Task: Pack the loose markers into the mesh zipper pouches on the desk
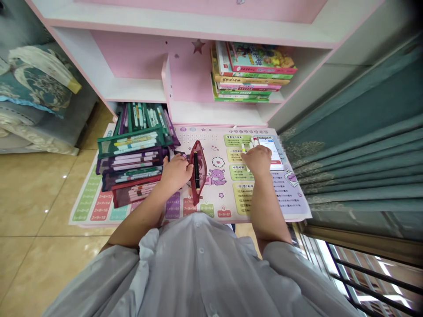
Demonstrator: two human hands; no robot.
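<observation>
In the head view, a red zip pouch [193,193] lies open at the middle of the desk, with black pens [197,171] inside. My left hand [176,172] is closed at the pouch's left edge, thumb against its side; the other fingertips are partly hidden. Farther right, my right hand [258,159] reaches down with fingers curled over markers beside a phone [272,154]. White markers [254,141] show past the knuckles, and a yellow-tipped marker [243,149] sticks out at the left of the fingers. My palm hides how many it grips.
Filled mesh pouches in green [132,141], purple [132,160] and red [127,193] overlap on the left of the desk mat [218,200]. Behind stands a pink shelf [211,113] with stacked books [251,72]. A curtain [357,132] hangs at the right; a sofa [66,119] is at the left.
</observation>
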